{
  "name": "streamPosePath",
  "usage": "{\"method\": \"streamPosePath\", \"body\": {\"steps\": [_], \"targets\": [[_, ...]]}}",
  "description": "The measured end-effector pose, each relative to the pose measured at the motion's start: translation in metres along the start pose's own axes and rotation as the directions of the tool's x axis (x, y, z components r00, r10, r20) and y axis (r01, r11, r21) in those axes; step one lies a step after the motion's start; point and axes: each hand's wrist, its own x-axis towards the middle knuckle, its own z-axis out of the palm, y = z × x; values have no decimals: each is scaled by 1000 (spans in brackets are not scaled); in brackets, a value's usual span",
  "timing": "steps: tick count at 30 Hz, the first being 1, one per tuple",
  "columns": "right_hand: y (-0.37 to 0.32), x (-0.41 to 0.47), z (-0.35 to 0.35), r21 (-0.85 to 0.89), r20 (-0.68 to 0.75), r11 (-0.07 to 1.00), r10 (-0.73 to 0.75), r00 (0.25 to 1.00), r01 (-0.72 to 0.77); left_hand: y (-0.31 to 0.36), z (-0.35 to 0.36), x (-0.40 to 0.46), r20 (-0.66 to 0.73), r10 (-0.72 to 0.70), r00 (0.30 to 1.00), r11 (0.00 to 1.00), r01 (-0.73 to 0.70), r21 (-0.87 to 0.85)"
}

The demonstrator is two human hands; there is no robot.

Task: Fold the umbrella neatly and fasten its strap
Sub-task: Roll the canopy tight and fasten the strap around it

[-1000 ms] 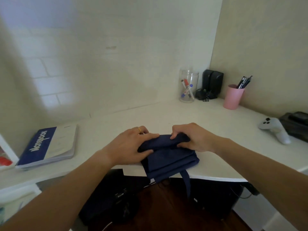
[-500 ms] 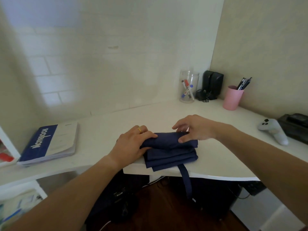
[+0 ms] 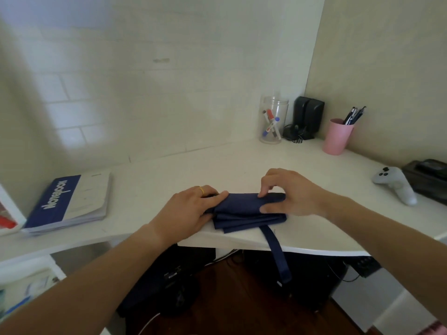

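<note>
The navy blue umbrella (image 3: 244,213) lies folded flat in layers near the front edge of the white desk (image 3: 217,165). Its strap (image 3: 278,257) hangs loose over the desk edge toward the floor. My left hand (image 3: 191,209) rests on the umbrella's left end, fingers laid over the fabric and thumb underneath at the side. My right hand (image 3: 287,194) sits on the right end, thumb against the side of the folds and fingertips touching the top layer, index finger slightly raised.
A blue and white notebook (image 3: 70,201) lies at the left. A clear marker jar (image 3: 273,122), black speakers (image 3: 307,117) and a pink pen cup (image 3: 337,136) stand in the corner. A white game controller (image 3: 394,183) and a black box (image 3: 428,180) are at the right.
The umbrella bundle was pressed flatter and shifted slightly away from the desk edge. My right hand moved from gripping the top fold to touching the right end with lifted fingers.
</note>
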Motion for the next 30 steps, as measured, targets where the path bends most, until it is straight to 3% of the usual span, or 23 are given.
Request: {"method": "streamPosePath", "body": {"steps": [3,5,8,11,16,19,24,26,28,30], "targets": [[5,3,-19,284,218,930,172,961,-231,4,8,-2,-70,5,998,997,1,76],[8,4,-22,304,279,898,235,931,-318,5,6,0,-69,32,997,997,-27,72],[6,5,-16,146,227,960,201,953,-238,10,-13,3,11,-3,1000,997,4,-79],[4,-2,-9,108,126,981,148,981,-162,14,-34,16,124,-179,976,927,210,-310],[0,-16,4,-30,9,997,65,998,-65,27,-19,40,284,-166,944,954,227,-197],[-3,-25,11,-64,-67,997,31,997,-36,32,-11,41,303,-170,938,953,234,-190],[-7,-18,12,-48,76,986,160,984,-157,40,-15,45,295,-189,937,965,233,-121],[-9,-18,15,48,107,981,184,977,-189,41,-14,46,344,-189,920,961,246,-130],[-13,-24,19,161,73,957,233,970,-242,41,-12,44,383,-184,905,946,269,-180],[-17,-31,27,161,-12,948,279,960,-274,42,-9,38,372,-191,908,933,286,-218]]}}
